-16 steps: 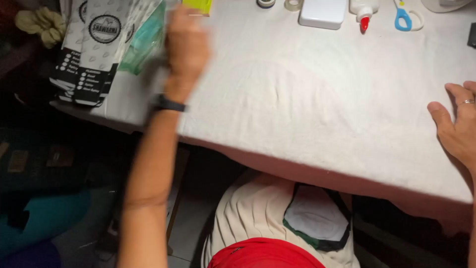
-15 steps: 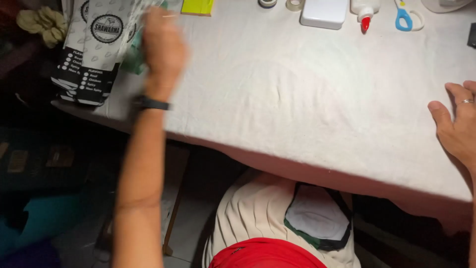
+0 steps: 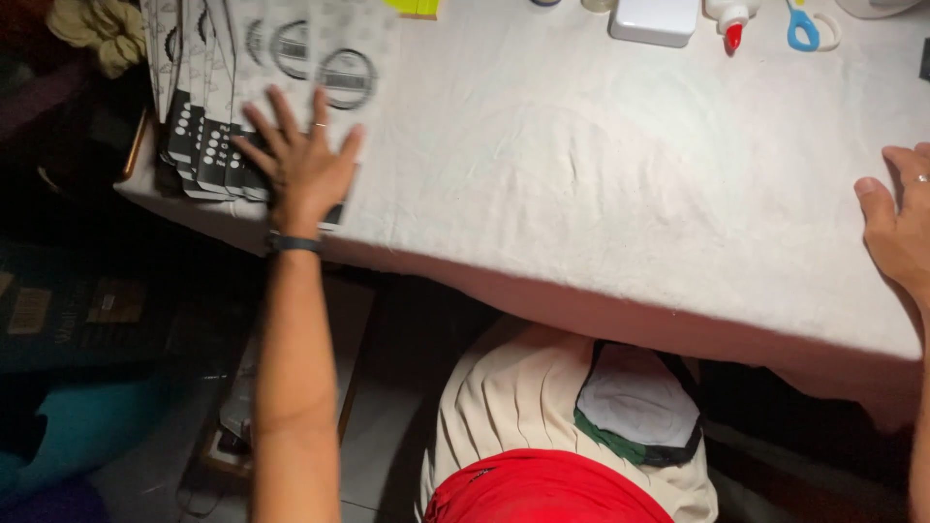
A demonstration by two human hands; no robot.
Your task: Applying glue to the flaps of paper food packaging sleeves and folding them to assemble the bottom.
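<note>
Fingers (image 3: 281,111) of the left hand (image 3: 302,167) lay spread apart, flat on the fanned stack of black-and-white printed pouches (image 3: 254,87) at the worktop's (image 3: 581,194) left edge. Far right, the right hand (image 3: 901,228) rested open on the cloth, holding nothing.

Lighting here is pretty uneven. The white tablecloth (image 3: 601,184) is lit hard from above and nearly blows out in the middle, so its wrinkles only show as faint grey shading. Everything below the table edge drops into deep shadow, and the floor on the left is murky and hard to read. The stack of printed bags (image 3: 242,87) is smeared with motion blur, so the round marks look soft. The left hand (image 3: 300,160) on them is fairly sharp, the right hand (image 3: 896,228) is cut by the frame edge. Colours lean warm.
</note>
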